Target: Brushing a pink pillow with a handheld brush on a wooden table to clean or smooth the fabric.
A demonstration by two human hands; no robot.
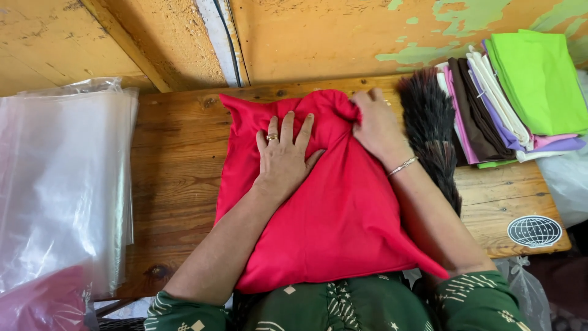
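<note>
A red cloth (334, 214) lies spread over the wooden table (177, 171), its near edge hanging toward my lap. My left hand (283, 154) rests flat on the cloth's upper middle, fingers apart, a ring on one finger. My right hand (376, 125) pinches a bunched fold of the red cloth near its far edge; a thin bangle sits on that wrist.
A dark feather duster (432, 132) lies right of the cloth. A stack of folded cloths (514, 98) in green, white, purple, brown and pink sits at the far right. Clear plastic bags (61, 184) are piled at the left. An orange peeling wall (318, 37) stands behind.
</note>
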